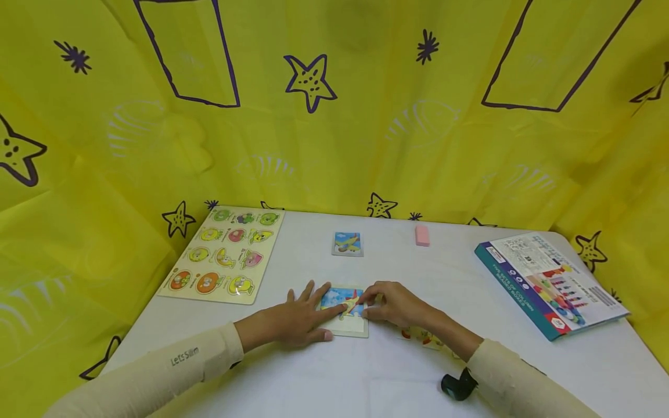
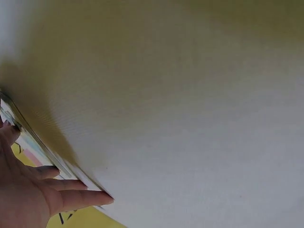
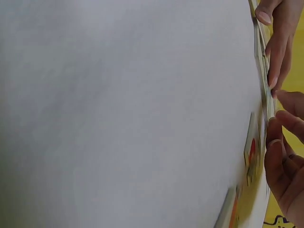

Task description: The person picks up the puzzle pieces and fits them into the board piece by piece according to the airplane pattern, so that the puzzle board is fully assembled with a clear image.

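Observation:
A small jigsaw puzzle [image 1: 355, 332] with a blue picture and a pale border lies flat in the head view. My left hand [image 1: 299, 320] spreads over its left side, the index finger stretched across the picture. From the right, my right hand [image 1: 393, 303] pinches at the puzzle's right edge with bent index finger and thumb. Fingers of the left hand [image 2: 28, 190] lie along the board's edge in the left wrist view. Seen from the right wrist, the right hand [image 3: 287, 161] has its curled fingertips at the thin board. Both hands hide parts of the picture.
Printed pieces [image 1: 430, 339] lie partly under my right forearm, near a dark green object [image 1: 457, 385]. Behind the puzzle are a small picture card [image 1: 347, 244] and a pink block [image 1: 421, 235]. A fruit board [image 1: 222, 255] lies left, a flat box [image 1: 554, 284] right.

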Tool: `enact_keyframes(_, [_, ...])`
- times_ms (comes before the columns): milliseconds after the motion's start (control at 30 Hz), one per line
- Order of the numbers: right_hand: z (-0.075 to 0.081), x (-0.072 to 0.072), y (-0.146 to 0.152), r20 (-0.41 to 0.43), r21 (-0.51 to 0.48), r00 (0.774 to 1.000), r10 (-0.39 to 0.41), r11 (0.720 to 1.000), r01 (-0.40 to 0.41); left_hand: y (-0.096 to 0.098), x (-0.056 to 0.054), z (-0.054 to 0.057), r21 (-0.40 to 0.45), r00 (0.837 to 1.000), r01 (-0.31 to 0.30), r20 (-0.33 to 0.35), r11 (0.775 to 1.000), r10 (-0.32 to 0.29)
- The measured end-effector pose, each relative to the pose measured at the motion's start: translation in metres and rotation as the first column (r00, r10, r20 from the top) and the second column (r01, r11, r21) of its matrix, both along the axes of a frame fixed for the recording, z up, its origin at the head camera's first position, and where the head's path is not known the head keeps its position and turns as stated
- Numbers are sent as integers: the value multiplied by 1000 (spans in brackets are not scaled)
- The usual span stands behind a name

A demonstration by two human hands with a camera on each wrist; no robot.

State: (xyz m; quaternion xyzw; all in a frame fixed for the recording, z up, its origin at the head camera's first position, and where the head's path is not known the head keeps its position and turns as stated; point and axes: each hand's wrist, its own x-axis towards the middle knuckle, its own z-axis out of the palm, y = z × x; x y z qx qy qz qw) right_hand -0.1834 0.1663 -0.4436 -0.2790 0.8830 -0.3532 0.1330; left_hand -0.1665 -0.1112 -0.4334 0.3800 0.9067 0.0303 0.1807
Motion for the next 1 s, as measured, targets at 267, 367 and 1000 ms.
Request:
enact_keyframes(267, [4,8,28,-4,-14,998,-59,998,59,-12,-2,-3,-1,998,-1,-58,1000,1])
enact_keyframes(367, [7,14,40,3,20,995,-99,995,99,-16,-3,-4,9,999,-12,-49,1000,12])
enact_keyframes(1000, [10,41,57,8,160,986,-164,974,160,-21,-6,-5,-9,997,-30,-67,1000,29])
